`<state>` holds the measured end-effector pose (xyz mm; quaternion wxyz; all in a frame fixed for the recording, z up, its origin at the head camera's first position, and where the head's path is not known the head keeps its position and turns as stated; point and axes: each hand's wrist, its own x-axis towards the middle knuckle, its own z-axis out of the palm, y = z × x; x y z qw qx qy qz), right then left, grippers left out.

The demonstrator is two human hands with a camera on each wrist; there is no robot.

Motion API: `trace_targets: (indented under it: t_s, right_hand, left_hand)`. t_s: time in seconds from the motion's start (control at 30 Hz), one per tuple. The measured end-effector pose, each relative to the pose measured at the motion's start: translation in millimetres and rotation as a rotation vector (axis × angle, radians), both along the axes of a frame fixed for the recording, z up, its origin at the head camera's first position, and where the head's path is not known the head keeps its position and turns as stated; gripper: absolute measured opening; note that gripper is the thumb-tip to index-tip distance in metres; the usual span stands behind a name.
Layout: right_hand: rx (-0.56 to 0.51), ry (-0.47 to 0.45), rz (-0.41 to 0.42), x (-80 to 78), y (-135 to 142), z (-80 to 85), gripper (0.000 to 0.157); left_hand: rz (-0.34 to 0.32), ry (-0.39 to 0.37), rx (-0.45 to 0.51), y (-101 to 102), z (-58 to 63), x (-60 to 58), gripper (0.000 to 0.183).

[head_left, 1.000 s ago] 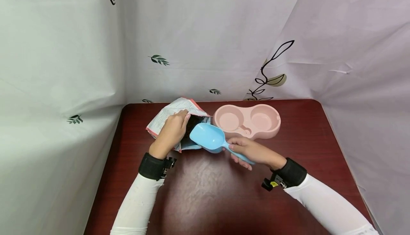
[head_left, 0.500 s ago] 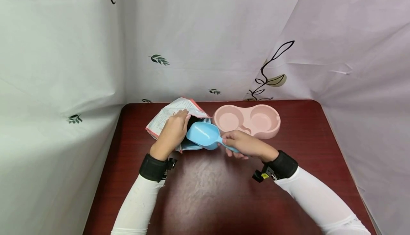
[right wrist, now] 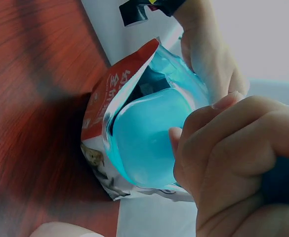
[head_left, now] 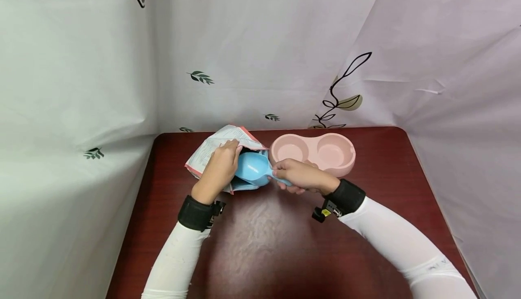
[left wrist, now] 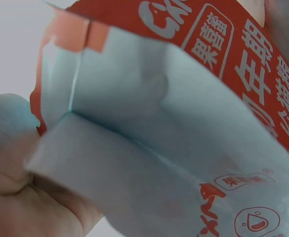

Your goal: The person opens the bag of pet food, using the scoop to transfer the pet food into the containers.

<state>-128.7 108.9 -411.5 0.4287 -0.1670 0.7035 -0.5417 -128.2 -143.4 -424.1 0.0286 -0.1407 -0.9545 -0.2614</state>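
Scoop crowding bag mouth, pink bowl beside, room over front tabletop

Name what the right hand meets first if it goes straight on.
Probably the bag: the scoop in the right hand points into its mouth, though depth inside is unclear.

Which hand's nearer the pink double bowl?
Right. The right hand, gripping the scoop, is at the near edge of the pink double bowl; the left hand is farther left, holding the bag.

A makeshift booth is suggested: a reddish wooden counter is enclosed by pale, leaf-printed sheeting across upper, left and right frame.
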Motion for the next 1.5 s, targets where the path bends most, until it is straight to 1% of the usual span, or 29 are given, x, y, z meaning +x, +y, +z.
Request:
trace_targets:
  t_s: [0.13, 0.33, 0.53, 0.67, 0.8, 0.93, 1.07, 1.17, 1.33, 1.5]
  right_hand:
    - [0.01, -0.016, -0.012, -1.5, -4, -1.1, 0.025]
    - [0.073, 0.02, -0.027, -4.1, -6, -2.4, 0.025]
    - [0.091, 0.029, -0.022, -7.1, -12, -3.1, 0.026]
    - [0.101, 0.031, -0.019, -9.8, -21, -7.3, 0.028]
    - [0.111, 0.038, -0.012, -12.1, -30, -15.7, 0.032]
    - [0.109, 0.024, -0.03, -15.3, -36, -24.6, 0.035]
    - [0.088, -0.011, -0.061, -18.1, -39, -31.1, 0.034]
    - [0.071, -0.033, -0.065, -18.8, -41, -34.0, 0.034]
    - [0.055, -0.055, -0.087, -18.1, -44, -38.5, 0.032]
    - [0.053, -0.057, -0.103, -15.7, -48, -43.4, 0.031]
  left_hand:
    - [0.0, -0.006, 0.004, 1, -0.7, -1.0, 0.042]
    - [-0.011, -0.001, -0.007, 5, -2.1, -1.7, 0.04]
    - [-0.008, 0.015, -0.018, 7, -2.7, -0.5, 0.038]
    - [-0.015, 0.021, -0.015, 6, -3.6, -0.8, 0.039]
    - [-0.012, 0.027, -0.013, 5, -4.0, -0.4, 0.039]
    - [-0.013, 0.03, -0.015, 5, -3.3, -0.4, 0.039]
    - [-0.012, 0.039, -0.026, 5, -3.1, -0.6, 0.038]
    - [-0.015, 0.046, -0.032, 6, -2.9, -0.4, 0.037]
    - [-0.021, 0.048, -0.034, 7, -1.7, -0.1, 0.036]
    - [-0.024, 0.052, -0.024, 8, -1.7, 0.5, 0.035]
